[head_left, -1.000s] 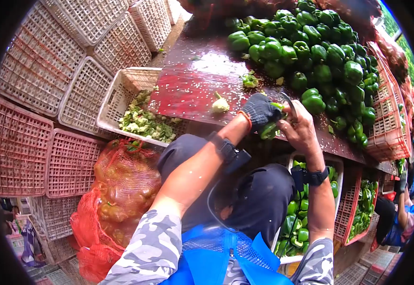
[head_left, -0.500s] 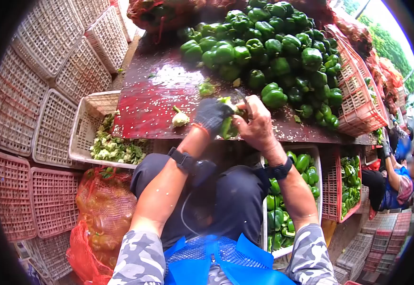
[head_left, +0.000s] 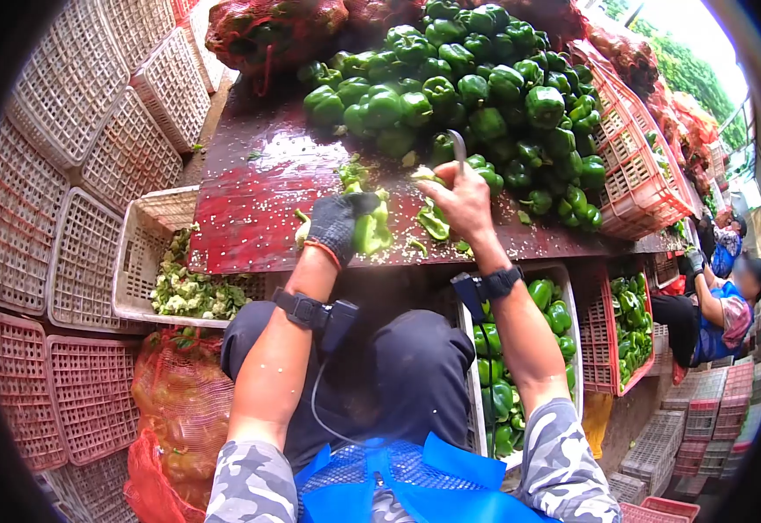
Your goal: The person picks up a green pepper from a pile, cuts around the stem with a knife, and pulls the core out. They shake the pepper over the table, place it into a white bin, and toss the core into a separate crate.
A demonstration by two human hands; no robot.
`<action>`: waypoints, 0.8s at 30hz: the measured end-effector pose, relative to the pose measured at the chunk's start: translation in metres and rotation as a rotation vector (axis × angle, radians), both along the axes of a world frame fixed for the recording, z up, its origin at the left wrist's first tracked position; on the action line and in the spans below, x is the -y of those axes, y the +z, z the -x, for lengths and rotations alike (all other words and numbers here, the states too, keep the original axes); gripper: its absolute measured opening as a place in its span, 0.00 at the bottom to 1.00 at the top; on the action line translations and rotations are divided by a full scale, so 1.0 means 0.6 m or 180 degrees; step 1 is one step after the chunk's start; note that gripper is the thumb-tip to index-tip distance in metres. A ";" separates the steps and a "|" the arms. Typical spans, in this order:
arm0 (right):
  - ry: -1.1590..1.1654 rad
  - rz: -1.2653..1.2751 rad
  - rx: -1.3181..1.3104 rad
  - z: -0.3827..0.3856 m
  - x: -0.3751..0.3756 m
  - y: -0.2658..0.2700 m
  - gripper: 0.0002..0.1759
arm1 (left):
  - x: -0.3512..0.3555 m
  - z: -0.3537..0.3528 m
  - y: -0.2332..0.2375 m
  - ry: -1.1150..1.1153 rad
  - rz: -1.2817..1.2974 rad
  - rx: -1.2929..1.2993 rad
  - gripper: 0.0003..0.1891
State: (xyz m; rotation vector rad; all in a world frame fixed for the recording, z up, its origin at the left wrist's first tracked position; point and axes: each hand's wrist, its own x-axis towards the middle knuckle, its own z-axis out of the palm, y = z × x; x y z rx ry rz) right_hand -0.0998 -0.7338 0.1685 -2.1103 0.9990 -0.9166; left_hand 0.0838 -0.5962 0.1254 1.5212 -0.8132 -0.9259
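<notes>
My left hand (head_left: 342,225), in a dark knit glove, is closed on a cut green bell pepper (head_left: 373,231) low over the front of the red table (head_left: 249,196). My bare right hand (head_left: 466,206) grips a small knife whose curved blade (head_left: 458,146) points up toward the pile. A pale pepper core (head_left: 426,175) is at the fingertips of that hand. Below it lies a cut piece of green pepper (head_left: 433,221). Another core (head_left: 303,228) rests just left of the glove, and green scraps (head_left: 353,174) lie beyond it. Pale seeds are scattered over the tabletop.
Whole green bell peppers (head_left: 485,87) are heaped at the back, against a tilted pink crate (head_left: 629,144). A crate of cores (head_left: 127,288) stands at left, a crate of cut peppers (head_left: 576,349) beside my right knee. Red mesh sacks (head_left: 175,410) and co-workers (head_left: 716,314) are nearby.
My hands have separated: the left moved left and down with the pepper, the right stays right with the knife raised. A cut piece now lies on the table between them.
</notes>
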 end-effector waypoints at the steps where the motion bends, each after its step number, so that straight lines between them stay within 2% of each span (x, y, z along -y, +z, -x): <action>1: 0.0066 -0.0055 0.0137 -0.007 0.013 -0.010 0.22 | 0.015 -0.023 -0.054 0.0021 -0.0013 0.0906 0.13; 2: 0.0130 -0.0107 0.0272 -0.010 0.026 -0.019 0.24 | 0.030 -0.041 -0.100 0.0042 -0.0015 0.1812 0.14; 3: -0.0053 0.0289 -0.0232 -0.001 0.032 -0.005 0.28 | 0.019 -0.038 -0.077 0.0058 0.0049 0.2569 0.15; 4: -0.0244 0.0942 -0.0858 0.014 0.044 -0.011 0.31 | 0.011 -0.028 -0.038 0.0108 -0.0169 0.1603 0.16; 6: -0.0142 0.0879 -0.1698 0.046 0.049 -0.025 0.33 | 0.022 -0.056 -0.104 0.0073 0.0233 0.1895 0.12; 7: -0.0135 0.1040 -0.2155 0.049 0.040 -0.035 0.32 | 0.023 -0.052 -0.098 0.0062 0.0233 0.1884 0.12; 9: 0.0043 0.0572 -0.2387 0.056 0.027 -0.054 0.30 | 0.026 -0.043 -0.081 0.0148 0.0183 0.1275 0.11; 10: 0.0071 0.0205 -0.2482 0.053 0.019 -0.052 0.29 | 0.026 -0.033 -0.068 0.0129 0.0187 0.1286 0.11; 12: 0.0015 0.0266 -0.2322 0.056 0.012 -0.062 0.26 | 0.021 -0.012 -0.045 0.0141 0.0233 -0.0045 0.16; 13: 0.0014 0.0072 -0.2140 0.057 0.010 -0.061 0.25 | 0.032 -0.017 -0.074 0.0206 0.0426 -0.0323 0.11; 14: 0.0012 -0.0113 -0.1958 0.058 0.012 -0.061 0.24 | 0.035 -0.018 -0.076 0.0195 0.0437 -0.0304 0.11; 16: 0.0040 -0.0234 -0.1678 0.066 0.023 -0.067 0.24 | 0.040 -0.015 -0.086 0.0000 0.0989 0.0903 0.11; 17: 0.0082 -0.0815 -0.0983 0.071 0.021 -0.062 0.23 | 0.052 -0.007 -0.101 -0.0005 0.1566 -0.0184 0.10; 18: 0.0122 -0.1378 -0.0271 0.076 0.020 -0.057 0.22 | 0.056 -0.009 -0.116 -0.0026 0.1564 -0.0179 0.10; 19: 0.0273 -0.1855 0.0166 0.074 -0.012 -0.003 0.20 | 0.056 -0.005 -0.109 0.0009 0.1317 -0.0318 0.10; 20: 0.0470 -0.1843 0.0436 0.069 -0.016 -0.014 0.19 | 0.055 0.003 -0.098 0.0025 0.1062 -0.0459 0.10; 22: 0.0286 -0.1571 0.0128 0.048 -0.061 0.028 0.19 | 0.055 0.033 -0.055 0.0290 0.0816 -0.1712 0.10; 24: 0.0668 -0.1591 0.0406 0.029 -0.069 -0.010 0.18 | 0.096 -0.011 -0.171 0.0108 0.0910 -0.0626 0.10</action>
